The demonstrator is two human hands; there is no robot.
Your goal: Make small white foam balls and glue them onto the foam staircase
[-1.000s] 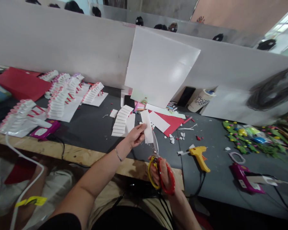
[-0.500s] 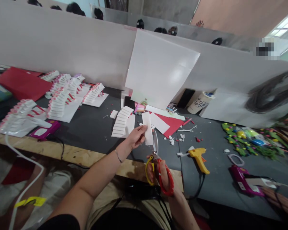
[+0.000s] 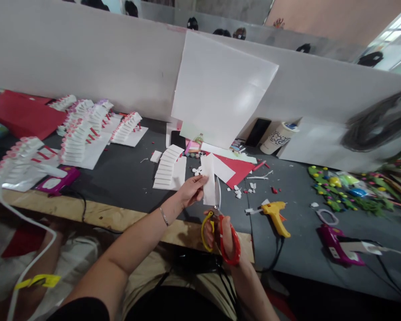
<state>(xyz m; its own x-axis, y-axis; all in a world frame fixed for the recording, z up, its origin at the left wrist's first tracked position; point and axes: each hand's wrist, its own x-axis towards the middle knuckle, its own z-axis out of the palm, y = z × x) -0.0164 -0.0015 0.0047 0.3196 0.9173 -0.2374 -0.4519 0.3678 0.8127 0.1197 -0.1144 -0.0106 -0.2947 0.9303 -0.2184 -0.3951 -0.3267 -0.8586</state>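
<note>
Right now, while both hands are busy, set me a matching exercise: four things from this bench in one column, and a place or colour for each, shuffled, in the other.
Things:
1. White paper strip
2. Scissors
3. Glue gun
4. Cup

Places or colours:
A. Gripped by the right hand
B. White with a dark pattern
C. Pinched by the left hand
D. Yellow, lying on the dark tabletop

Pairs: 1-C, 2-A, 3-D, 4-B
</note>
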